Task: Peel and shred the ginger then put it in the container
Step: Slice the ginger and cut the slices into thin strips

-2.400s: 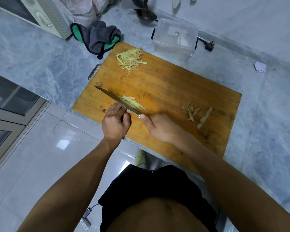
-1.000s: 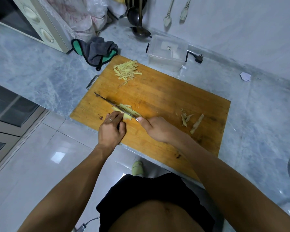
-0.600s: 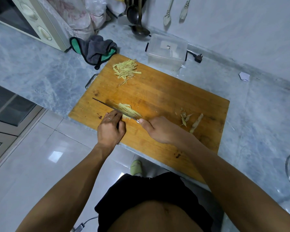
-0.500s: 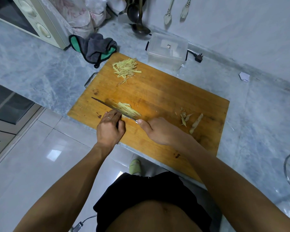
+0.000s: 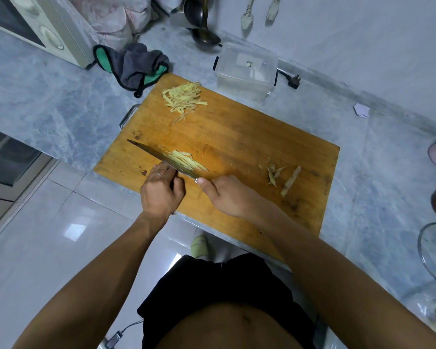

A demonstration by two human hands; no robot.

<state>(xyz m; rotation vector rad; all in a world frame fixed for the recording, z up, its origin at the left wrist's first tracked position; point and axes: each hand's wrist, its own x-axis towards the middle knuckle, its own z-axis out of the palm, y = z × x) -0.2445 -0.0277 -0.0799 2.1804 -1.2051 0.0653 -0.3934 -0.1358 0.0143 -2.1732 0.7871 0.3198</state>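
As right hand hides knife handle, ginger half-covered

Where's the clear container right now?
Head view: the clear container sits on the marble counter just beyond the cutting board's far edge, right of the shredded ginger pile.

the ginger being cut sits left of centre in the frame, near the lower left part of the wooden board: a small flat bunch of pale yellow strips, lying side by side and slanting down to the right, partly cut. just below it is the knife blade, a thin dark strip slanting from upper left to lower right. a loose heap of shredded ginger, thin pale yellow strands fanned out untidily, lies higher in the frame at the board's upper left corner. the container, a clear rectangular plastic box, open at the top, stands upright in the upper middle of the frame, just beyond the board's top edge.
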